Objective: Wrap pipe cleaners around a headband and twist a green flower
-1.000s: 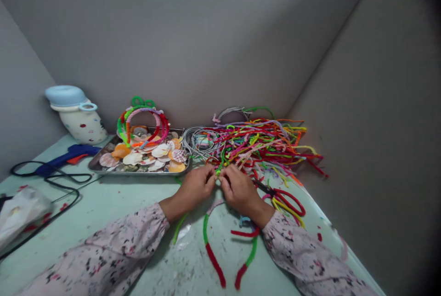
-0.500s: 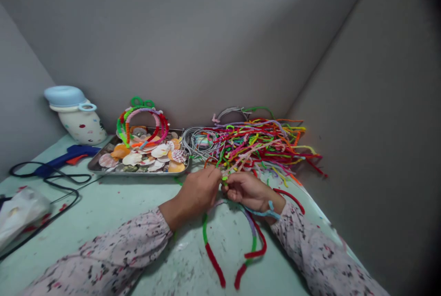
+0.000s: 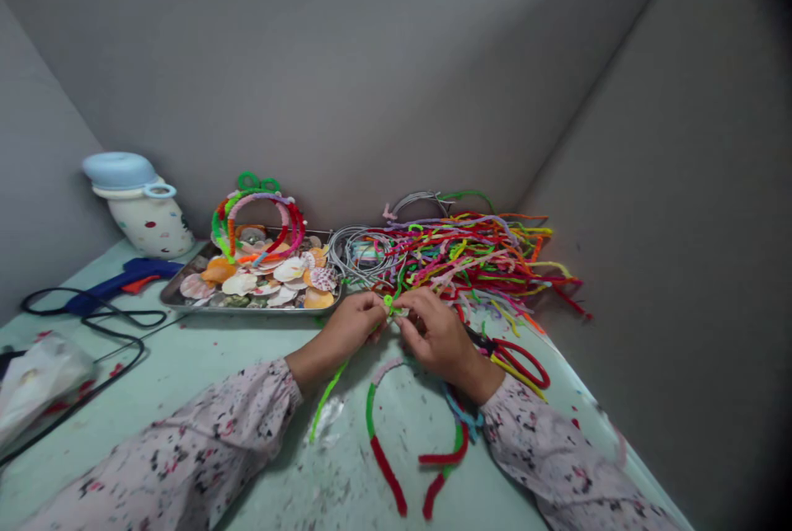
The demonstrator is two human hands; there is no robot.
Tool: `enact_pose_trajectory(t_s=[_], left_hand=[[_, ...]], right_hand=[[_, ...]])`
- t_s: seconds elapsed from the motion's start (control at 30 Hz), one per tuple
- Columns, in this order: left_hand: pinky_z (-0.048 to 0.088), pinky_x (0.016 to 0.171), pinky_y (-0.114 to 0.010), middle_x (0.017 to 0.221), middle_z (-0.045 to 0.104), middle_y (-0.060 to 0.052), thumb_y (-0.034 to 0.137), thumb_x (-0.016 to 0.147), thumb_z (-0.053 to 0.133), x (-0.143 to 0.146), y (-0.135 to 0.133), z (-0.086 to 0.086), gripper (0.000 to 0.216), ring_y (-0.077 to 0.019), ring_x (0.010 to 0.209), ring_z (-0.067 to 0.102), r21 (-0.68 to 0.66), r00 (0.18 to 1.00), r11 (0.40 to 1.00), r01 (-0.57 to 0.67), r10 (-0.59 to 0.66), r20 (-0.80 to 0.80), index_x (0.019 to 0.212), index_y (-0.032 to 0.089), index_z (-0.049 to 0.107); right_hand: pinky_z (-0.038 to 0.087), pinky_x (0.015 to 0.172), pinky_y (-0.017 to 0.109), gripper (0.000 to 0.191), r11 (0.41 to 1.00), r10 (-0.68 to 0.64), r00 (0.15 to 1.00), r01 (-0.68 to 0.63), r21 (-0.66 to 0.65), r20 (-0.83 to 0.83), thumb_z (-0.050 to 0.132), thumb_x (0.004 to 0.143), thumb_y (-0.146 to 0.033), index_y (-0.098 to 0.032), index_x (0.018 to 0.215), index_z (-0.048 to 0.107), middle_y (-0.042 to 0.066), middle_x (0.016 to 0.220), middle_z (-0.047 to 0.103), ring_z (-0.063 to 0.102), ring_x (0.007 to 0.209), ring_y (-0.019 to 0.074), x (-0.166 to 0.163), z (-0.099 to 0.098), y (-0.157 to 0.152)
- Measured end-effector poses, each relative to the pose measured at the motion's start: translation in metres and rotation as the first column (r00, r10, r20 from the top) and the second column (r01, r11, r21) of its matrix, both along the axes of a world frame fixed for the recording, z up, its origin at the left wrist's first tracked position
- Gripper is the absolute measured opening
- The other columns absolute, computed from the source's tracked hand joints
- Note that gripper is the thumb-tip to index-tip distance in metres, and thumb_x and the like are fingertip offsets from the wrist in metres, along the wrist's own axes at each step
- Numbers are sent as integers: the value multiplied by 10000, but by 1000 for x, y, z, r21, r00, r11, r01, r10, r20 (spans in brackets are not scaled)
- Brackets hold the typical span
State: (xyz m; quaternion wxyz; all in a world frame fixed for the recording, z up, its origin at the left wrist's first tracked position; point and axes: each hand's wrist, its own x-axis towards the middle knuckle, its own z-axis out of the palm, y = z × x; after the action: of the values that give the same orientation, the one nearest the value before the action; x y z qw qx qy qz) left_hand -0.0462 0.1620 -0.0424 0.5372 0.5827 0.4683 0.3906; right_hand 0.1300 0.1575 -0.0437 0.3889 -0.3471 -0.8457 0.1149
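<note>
I see the pale green surface (image 3: pixel 216 345) bearing a metal tray (image 3: pixel 253 311); left of the tray, a bottle (image 3: pixel 152 222) and blue glue gun (image 3: pixel 115 284); right of it, heaped pipe cleaners (image 3: pixel 470 255).

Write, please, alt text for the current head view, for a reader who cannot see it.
A person's left hand and right hand pinch a small green fuzzy piece above a pale green table. Nearer lies a pink, green and red fuzzy arch; behind are a shallow metal tray of seashells and a tangled heap of multicoloured fuzzy stems.
</note>
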Motion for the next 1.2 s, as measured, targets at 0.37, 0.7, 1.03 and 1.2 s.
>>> enact_pose_trajectory(t_s=[0.37,0.7,1.03,1.2], left_hand=[[304,517,-217,553,462,48,306,791,496,2,-5,0,177,-105,521,404,223,988,975,7,28,-151,668,182,468],[326,617,-252,699,535,-1,242,843,441,2,-14,4,131,-150,659,471,459,926,886,72,112,-361,748,191,515],[330,519,-216,607,479,38,297,818,490,4,-10,6,162,-102,534,421,188,994,981,50,-31,-102,745,159,529],[314,511,-211,589,483,36,294,808,503,3,-9,6,170,-98,532,416,201,989,978,63,-34,-144,715,156,539]], right_hand=[[446,663,282,98,988,-103,993,96,-122,-53,533,852,-232,-191,838,621,40,784,601,561,728,166,-3,4,-1],[277,409,183,169,470,-190,866,-334,-817,-463,565,785,-296,-147,707,588,-21,515,559,480,440,79,-6,1,8],[307,448,194,198,586,-218,841,-293,-755,-496,552,811,-331,-157,728,594,-23,540,575,473,463,76,-6,-2,9],[279,436,203,205,635,-215,874,-215,-742,-437,543,819,-343,-165,725,585,-29,505,556,414,432,77,-9,0,5]])
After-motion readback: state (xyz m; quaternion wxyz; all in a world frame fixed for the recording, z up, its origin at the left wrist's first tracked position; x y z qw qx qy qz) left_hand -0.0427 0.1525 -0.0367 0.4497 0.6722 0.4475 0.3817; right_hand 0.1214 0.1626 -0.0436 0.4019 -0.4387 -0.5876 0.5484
